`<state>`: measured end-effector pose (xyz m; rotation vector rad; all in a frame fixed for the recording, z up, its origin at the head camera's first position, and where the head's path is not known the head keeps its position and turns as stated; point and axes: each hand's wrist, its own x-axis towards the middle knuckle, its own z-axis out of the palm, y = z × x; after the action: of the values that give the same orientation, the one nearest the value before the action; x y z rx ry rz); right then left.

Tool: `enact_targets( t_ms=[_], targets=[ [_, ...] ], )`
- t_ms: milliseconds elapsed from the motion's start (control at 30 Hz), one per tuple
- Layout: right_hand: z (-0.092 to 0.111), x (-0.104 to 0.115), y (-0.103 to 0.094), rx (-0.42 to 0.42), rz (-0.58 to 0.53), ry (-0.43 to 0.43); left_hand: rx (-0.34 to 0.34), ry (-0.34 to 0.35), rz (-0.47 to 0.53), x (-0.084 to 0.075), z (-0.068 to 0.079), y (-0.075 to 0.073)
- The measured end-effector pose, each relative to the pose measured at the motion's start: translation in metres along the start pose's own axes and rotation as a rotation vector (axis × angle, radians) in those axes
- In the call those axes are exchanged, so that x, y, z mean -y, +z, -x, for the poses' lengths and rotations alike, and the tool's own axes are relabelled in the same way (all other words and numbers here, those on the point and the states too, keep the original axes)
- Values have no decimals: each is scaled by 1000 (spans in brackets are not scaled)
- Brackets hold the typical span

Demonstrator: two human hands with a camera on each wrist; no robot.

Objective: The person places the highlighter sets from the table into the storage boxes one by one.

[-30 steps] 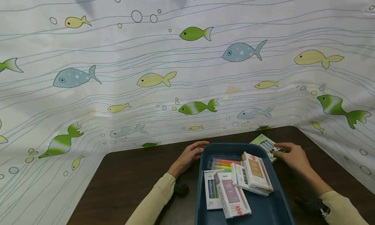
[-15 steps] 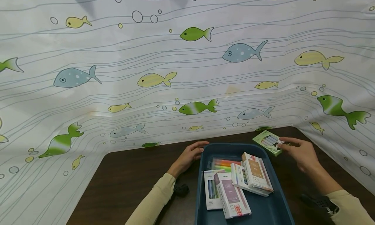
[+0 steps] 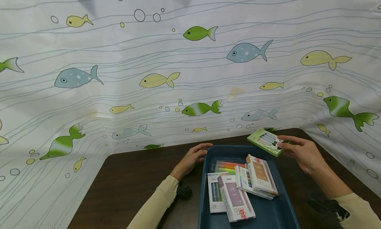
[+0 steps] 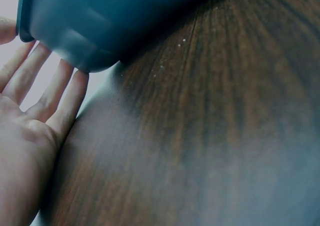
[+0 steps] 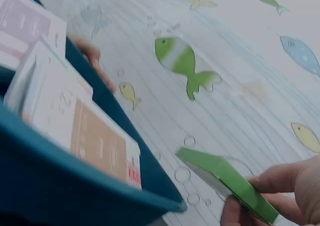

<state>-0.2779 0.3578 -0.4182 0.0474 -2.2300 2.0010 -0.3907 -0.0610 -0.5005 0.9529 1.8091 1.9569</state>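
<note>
My right hand [image 3: 303, 154] pinches a small green box [image 3: 264, 141] by one end, thumb on one side and fingers on the other. Pale sticks like pens or crayons and a black-and-white panda mark its front. The box hangs above the far right corner of a dark blue plastic bin [image 3: 287, 196]; the right wrist view shows the green box [image 5: 225, 178] edge-on. My left hand [image 3: 191, 159] touches the bin's far left corner. In the left wrist view, its fairly straight fingers [image 4: 52, 93] rest against the bin's outer wall, with the thumb near the rim.
Inside the bin lie a purple-labelled white box [image 3: 236, 197], a brown-labelled white box [image 3: 262, 174], other white pen boxes and a clear pack of bright markers [image 3: 227, 166]. A fish-patterned sheet [image 3: 166, 123] rises behind the dark wooden table [image 3: 119, 189].
My right hand has lifted the green box off the table beside the bin and carried it up and left over the bin's far right corner. My left hand stays put.
</note>
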Motion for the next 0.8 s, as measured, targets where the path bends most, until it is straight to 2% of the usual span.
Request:
enact_targets(
  t_ms=[100,200,600,800],
  targets=[
    [2,6,9,99,-69,19,2,-1,-4,0,0,0],
    [5,10,19,178,-49,12,0,-7,-2,0,0,0],
    [17,21,58,387,17,-11,-8,-8,-5,-1,0,-2],
    [18,21,73,450,60,-38,-5,-16,-11,0,0,-1]
  ],
)
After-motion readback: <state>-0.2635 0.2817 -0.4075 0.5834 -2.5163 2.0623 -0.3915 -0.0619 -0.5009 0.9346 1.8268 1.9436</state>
